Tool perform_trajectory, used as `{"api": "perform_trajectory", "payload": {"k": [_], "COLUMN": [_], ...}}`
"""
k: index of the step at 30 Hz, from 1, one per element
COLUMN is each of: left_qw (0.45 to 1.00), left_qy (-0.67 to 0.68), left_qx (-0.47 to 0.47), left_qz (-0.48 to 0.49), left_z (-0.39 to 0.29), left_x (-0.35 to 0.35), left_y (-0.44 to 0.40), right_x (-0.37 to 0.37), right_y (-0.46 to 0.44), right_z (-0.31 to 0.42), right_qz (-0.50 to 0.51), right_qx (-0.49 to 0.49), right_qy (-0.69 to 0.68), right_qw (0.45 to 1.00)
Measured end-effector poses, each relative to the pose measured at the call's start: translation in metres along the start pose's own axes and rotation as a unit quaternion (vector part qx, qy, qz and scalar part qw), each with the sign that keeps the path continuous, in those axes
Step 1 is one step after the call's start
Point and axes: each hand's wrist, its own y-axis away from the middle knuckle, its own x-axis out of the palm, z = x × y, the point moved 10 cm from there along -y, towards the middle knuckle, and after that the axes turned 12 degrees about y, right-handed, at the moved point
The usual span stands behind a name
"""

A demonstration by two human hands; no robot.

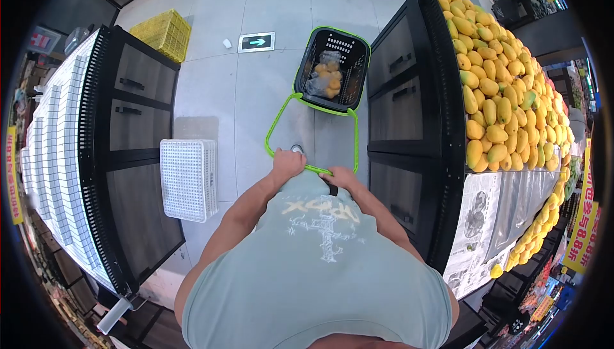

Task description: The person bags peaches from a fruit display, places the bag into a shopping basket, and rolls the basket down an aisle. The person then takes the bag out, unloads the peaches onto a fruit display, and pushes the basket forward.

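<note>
A black shopping basket (pixel 356 71) with a bright green rim stands ahead of me on the floor. Inside it lies a clear plastic bag of round yellow-orange fruit (pixel 330 82). Its long green handle (pixel 356 141) is swung toward my body. My left hand (pixel 289 163) is closed around the handle's near left corner. Closer to the right corner, my right hand (pixel 340 177) also grips the handle bar, its fingertips partly hidden.
On the right, a display stand holds a pile of yellow mangoes (pixel 492 119) beside newspaper (pixel 473 211). To the left are a white crate (pixel 190 179), a yellow crate (pixel 167 36) and a white-checked display stand (pixel 61 138). A floor sign (pixel 256 42) shows an arrow.
</note>
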Motion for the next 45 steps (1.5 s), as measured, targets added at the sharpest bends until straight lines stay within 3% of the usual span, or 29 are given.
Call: {"api": "perform_trajectory", "payload": {"k": [3,12,20,23,27,30,45], "left_qw": [1.0,1.0,0.999,0.999,0.998,0.996,0.989], "left_qy": [0.011,-0.002,0.002,-0.007,-0.039,-0.058,-0.095], "left_qx": [0.005,0.019,0.02,0.026,0.047,0.062,0.059], "left_qz": [-0.001,-0.025,0.028,0.03,0.027,0.026,0.094], "left_z": [0.003,0.063,0.167,0.092,0.023,0.012,0.015], "left_x": [-0.015,-0.063,-0.104,-0.16,-0.088,-0.071,-0.1], "left_y": [-0.008,-0.15,-0.224,-0.226,-0.257,-0.291,-0.363], "right_x": [-0.018,-0.135,-0.179,-0.242,-0.212,-0.213,-0.282], "right_y": [-0.005,-0.128,-0.237,-0.168,-0.154,-0.173,-0.204], "right_z": [0.008,0.002,0.06,0.047,-0.055,-0.089,-0.102], "right_qz": [0.004,-0.08,-0.013,-0.017,-0.053,-0.065,-0.071], "right_qx": [0.0,-0.001,0.008,0.005,0.004,0.006,-0.001], "right_qy": [0.015,0.016,0.039,0.015,-0.035,-0.054,-0.127], "right_qw": [1.0,0.997,0.999,1.0,0.998,0.996,0.989]}}
